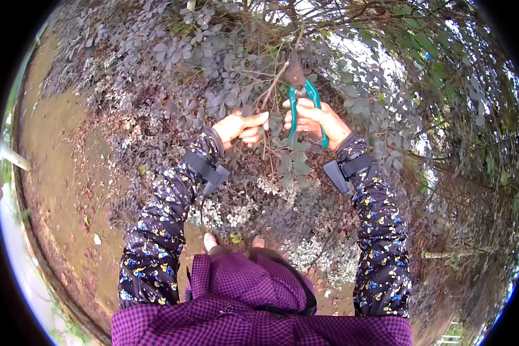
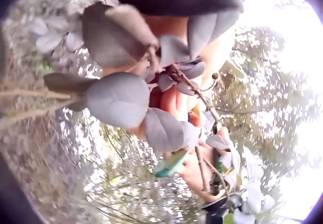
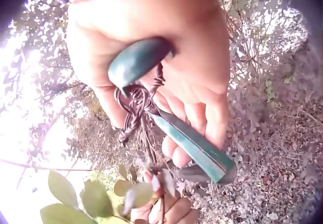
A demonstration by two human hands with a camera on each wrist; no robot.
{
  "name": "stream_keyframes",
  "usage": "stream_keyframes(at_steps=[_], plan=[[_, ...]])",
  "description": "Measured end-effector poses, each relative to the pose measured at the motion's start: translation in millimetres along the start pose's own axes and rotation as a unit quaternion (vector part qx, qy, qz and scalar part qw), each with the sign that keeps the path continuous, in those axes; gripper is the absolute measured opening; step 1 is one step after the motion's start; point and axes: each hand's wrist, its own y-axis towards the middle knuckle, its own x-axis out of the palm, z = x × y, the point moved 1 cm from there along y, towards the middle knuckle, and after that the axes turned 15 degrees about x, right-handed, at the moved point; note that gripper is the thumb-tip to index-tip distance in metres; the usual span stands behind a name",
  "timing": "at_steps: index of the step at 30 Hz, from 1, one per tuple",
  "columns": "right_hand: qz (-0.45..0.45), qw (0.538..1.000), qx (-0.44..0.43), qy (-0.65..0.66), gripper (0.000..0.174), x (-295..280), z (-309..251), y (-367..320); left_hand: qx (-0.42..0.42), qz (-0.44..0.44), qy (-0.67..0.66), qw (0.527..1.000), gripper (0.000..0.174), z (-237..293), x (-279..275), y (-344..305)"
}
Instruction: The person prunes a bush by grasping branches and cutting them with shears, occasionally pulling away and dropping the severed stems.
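Green-handled pruning shears (image 1: 294, 112) lie in the right hand (image 1: 328, 122), their handles spread and blades up among the twigs. Seen from the right wrist, the fingers of the right hand (image 3: 194, 77) curl round one green handle (image 3: 192, 143), and the other handle (image 3: 139, 62) crosses the palm. To the left, the left hand (image 1: 236, 128) pinches a thin leafy stem between thumb and fingers. Grey-green leaves (image 2: 118, 100) cover much of that hand in the left wrist view. The two hands are close together, the leafy sprig (image 1: 294, 161) hanging between and below them.
Dense purple-leaved shrubs (image 1: 184, 52) surround the hands. A bare branch (image 1: 275, 83) rises beside the shears. Tangled thin branches (image 1: 467, 144) fill the right side. Brown ground (image 1: 52, 144) lies at the left, and the person's shoes (image 1: 210, 239) show below.
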Motion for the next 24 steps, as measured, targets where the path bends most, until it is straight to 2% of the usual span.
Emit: stream_keyframes(at_steps=[2,4,5,6,8,9,12,13,14,16,17,18,19,20,21,22,24], plan=[[-0.001,1.000,-0.002,0.000,0.039,-3,0,7,-0.001,-0.002,-0.031,1.000,0.033,-2,5,2],[0.059,0.997,0.025,-0.041,0.043,0,-5,8,0.009,-0.018,-0.161,0.987,0.033,-2,11,4],[0.096,0.994,0.025,-0.047,0.043,8,-12,0,0.026,-0.032,-0.169,0.985,0.033,0,13,3],[0.097,0.994,0.025,-0.047,0.043,12,-13,2,0.026,-0.033,-0.169,0.985,0.033,-1,13,3],[0.198,0.978,-0.013,-0.058,0.032,22,-20,2,0.047,-0.050,-0.183,0.981,0.032,2,12,4],[0.209,0.977,-0.015,-0.030,0.033,30,-21,-1,0.049,-0.044,-0.190,0.980,0.033,0,13,4],[0.156,0.986,-0.054,0.000,0.031,18,-3,27,0.057,-0.017,-0.251,0.966,0.033,12,26,2],[0.147,0.986,-0.066,-0.040,0.029,23,-7,33,0.069,-0.059,-0.288,0.953,0.033,11,24,5],[0.147,0.986,-0.066,-0.040,0.029,25,-9,30,0.069,-0.059,-0.288,0.953,0.033,11,19,4],[0.105,0.986,0.033,0.122,0.027,33,-16,12,0.051,-0.006,-0.170,0.984,0.032,12,3,-2],[0.011,0.992,0.020,0.121,0.026,26,-8,11,0.004,0.032,-0.092,0.995,0.031,13,-12,-5],[-0.076,0.979,0.029,0.187,0.025,23,6,14,-0.017,0.064,0.054,0.996,0.029,14,-27,-10],[-0.091,0.974,0.044,0.202,0.024,27,14,9,-0.072,0.086,0.216,0.970,0.025,18,-39,-13],[-0.106,0.968,0.060,0.219,0.023,30,27,1,-0.127,0.105,0.372,0.914,0.022,17,-50,-17],[-0.033,0.990,0.085,0.105,0.022,39,37,-5,0.027,0.103,0.475,0.873,0.020,10,-67,-28],[0.041,0.993,0.111,-0.010,0.021,49,48,-11,0.179,0.097,0.560,0.803,0.019,-4,-89,-43],[0.002,0.988,0.151,-0.012,0.021,66,75,-25,0.126,0.093,0.379,0.912,0.020,-25,-134,-67]])
